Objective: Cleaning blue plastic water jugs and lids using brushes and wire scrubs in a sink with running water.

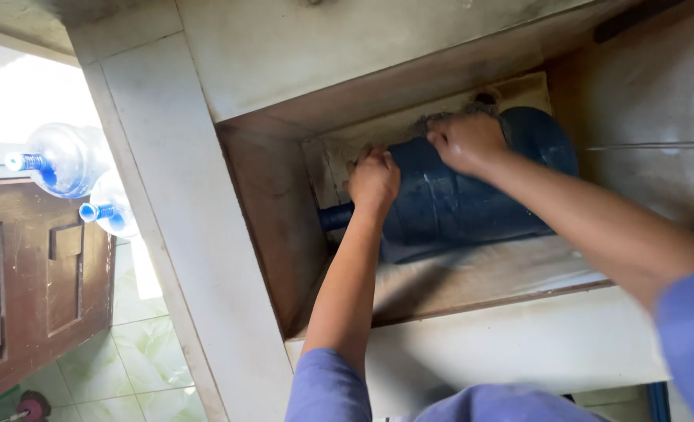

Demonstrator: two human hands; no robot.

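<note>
Hands, left [373,178] and right [466,142], press curled fingers onto a blue jug [472,195] lying sideways in a recess [277,227].

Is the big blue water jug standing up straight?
No, the big blue water jug lies on its side in the recess, with the left hand and right hand on it.

The big water jug [472,195] at 1 o'clock is dark blue plastic, ribbed, faintly glossy. It lies in a matt, stained concrete trough [277,227]. At 9 o'clock, two clear plastic bottles [66,160] shine above a worn, dull wooden cabinet [26,289]. Glossy floor tiles [140,359] at 7 o'clock.
</note>
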